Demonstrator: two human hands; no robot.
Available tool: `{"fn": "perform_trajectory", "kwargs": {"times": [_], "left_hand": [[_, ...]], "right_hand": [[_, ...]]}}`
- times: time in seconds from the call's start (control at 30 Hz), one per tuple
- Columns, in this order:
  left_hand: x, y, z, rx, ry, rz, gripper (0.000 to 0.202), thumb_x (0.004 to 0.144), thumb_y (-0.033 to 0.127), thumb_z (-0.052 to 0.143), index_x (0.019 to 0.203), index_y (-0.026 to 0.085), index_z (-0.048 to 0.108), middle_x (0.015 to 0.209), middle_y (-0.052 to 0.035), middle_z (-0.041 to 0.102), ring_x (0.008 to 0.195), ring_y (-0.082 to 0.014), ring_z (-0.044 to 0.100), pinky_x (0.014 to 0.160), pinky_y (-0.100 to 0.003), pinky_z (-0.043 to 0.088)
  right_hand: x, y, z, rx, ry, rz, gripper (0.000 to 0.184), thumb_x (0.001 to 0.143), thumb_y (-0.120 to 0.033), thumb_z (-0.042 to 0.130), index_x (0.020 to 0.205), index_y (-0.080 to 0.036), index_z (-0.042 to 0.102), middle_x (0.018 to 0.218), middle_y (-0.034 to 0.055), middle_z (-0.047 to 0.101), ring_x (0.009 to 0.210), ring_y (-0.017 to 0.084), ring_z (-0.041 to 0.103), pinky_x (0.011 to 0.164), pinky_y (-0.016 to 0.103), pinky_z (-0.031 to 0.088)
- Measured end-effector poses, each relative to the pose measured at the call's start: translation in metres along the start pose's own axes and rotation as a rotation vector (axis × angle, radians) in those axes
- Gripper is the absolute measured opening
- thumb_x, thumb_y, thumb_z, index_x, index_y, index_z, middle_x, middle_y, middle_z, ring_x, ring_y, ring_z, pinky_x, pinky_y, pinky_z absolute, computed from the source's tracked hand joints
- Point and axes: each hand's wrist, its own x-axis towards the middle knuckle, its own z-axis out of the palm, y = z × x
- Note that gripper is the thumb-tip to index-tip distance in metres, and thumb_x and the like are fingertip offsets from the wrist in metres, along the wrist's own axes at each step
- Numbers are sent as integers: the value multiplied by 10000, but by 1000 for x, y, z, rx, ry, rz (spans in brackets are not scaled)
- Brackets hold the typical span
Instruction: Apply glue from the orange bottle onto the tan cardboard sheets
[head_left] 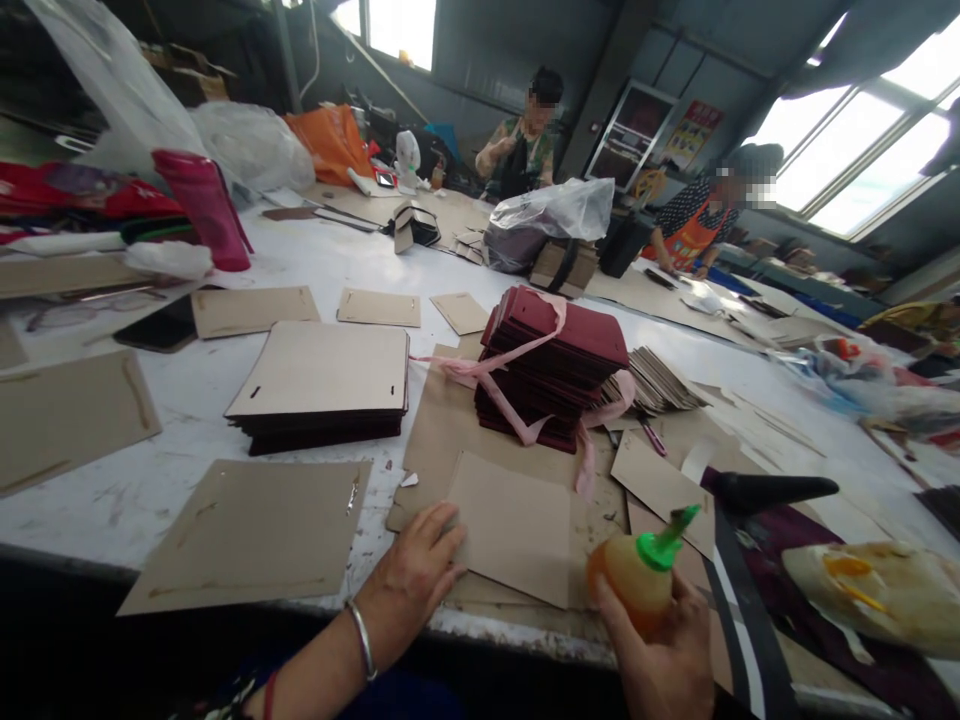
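My right hand (pixel 667 640) is wrapped round a squeeze bottle (pixel 630 575) of amber liquid, its green nozzle tipped up to the right. Fingers stretched, my left hand (pixel 420 570) rests at the left edge of a plain beige card (pixel 517 525) in front of me. To its left lies a larger card (pixel 255 530) with glue-like streaks along its edges. Behind them stand a stack of beige-topped dark pieces (pixel 330 370) and a pile of maroon pieces (pixel 555 330) with a pink ribbon (pixel 517 415) round it.
Several smaller cards (pixel 379 307) lie further back, beside a dark phone (pixel 159 325). A pink bottle (pixel 202 205) stands at the left. On the right are a black-handled tool (pixel 772 490) and a stained pale container (pixel 877 590). Two people work across the white table (pixel 420 250).
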Motion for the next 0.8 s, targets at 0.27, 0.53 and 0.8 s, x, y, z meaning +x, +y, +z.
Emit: {"fn": "perform_trajectory", "kwargs": {"times": [0.27,0.53,0.8], "left_hand": [[-10,13,-10,12,127,58,219,836,90,466,1033,121,555,1059,-135,574,1024,-264,538,841,-430,530],[-12,15,-11,-34,193,48,231,848,55,392,971,112,579,974,-109,586,965,-202,542,840,-329,526],[-13,12,-1,67,244,119,291,814,46,380,1019,68,587,994,-134,588,993,-222,529,873,-342,501]], "right_hand": [[-20,-45,6,718,-409,517,651,603,-495,724,1141,-238,462,995,69,633,973,336,585,853,564,449],[13,-21,19,-189,-485,-293,602,675,-507,636,1167,-191,493,1159,99,540,1077,303,505,981,484,363],[45,-31,29,-322,-509,-632,439,760,-503,585,1094,-234,488,1019,56,583,892,234,613,805,377,511]]}}
